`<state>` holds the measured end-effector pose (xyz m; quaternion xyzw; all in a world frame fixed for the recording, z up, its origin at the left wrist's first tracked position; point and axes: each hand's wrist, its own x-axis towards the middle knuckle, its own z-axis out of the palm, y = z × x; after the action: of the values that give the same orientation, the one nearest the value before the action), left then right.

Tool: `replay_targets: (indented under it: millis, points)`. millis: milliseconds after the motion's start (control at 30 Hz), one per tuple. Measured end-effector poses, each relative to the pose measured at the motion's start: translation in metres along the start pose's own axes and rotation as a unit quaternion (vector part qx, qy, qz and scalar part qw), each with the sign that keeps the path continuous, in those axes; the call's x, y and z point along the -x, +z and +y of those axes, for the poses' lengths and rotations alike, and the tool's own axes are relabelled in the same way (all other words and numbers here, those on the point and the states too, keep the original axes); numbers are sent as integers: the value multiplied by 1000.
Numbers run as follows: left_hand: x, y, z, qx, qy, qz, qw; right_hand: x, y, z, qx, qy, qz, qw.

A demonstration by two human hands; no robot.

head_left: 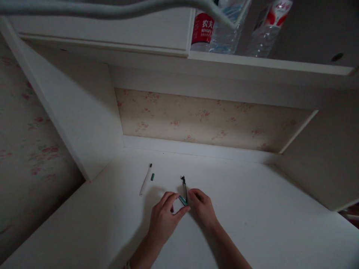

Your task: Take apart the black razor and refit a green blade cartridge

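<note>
My left hand [164, 215] pinches a small green-and-black cylinder, like a battery [183, 200], between thumb and fingertip, just above the table. Close by on the right, my right hand [204, 207] has its fingers curled and closed; whether they grip anything is hidden. Between both hands is a slender black object [184, 185] with a small irregular top end; its lower part runs behind the battery, and its kind is unclear. To the left lies a second green-and-black battery [152, 176], beside a white toothbrush [146, 181] with a dark head.
The white tabletop [266, 220] is bounded by side panels and a low back strip [196, 146] under floral wallpaper. Overhead, a shelf [266, 66] holds several plastic bottles [203, 30]. A pale curved bar [112, 10] crosses the top of the view.
</note>
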<state>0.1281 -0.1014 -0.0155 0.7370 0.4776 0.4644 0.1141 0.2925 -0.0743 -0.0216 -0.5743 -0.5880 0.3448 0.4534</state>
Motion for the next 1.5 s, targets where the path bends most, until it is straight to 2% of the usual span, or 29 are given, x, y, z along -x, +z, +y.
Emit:
replay_targets:
  millis: [200,267,500,667,800,1033,1200,1500]
  points:
    - [2,4,-4,-12,-3,-23,1000,13,-10,-11,-165,19,-77,983]
    - [3,5,-3,-11,-4,-35,999,14,-13,-15,-190,25,-89,977]
    - [4,6,-2,-25,8,-51,998,14,-17,-20,-139,-4,-105,985]
    - [6,7,-1,-37,25,-51,998,14,-17,-16,-121,8,-120,985]
    - [6,8,0,-35,28,-50,998,15,-17,-17,-131,21,-125,983]
    - [6,7,2,11,10,-83,996,14,-23,-26,-161,59,-129,977]
    - [6,7,-1,48,33,-116,991,14,-29,-27,-194,88,-174,961]
    - [5,9,-3,82,64,-117,988,15,-30,-22,-212,101,-204,950]
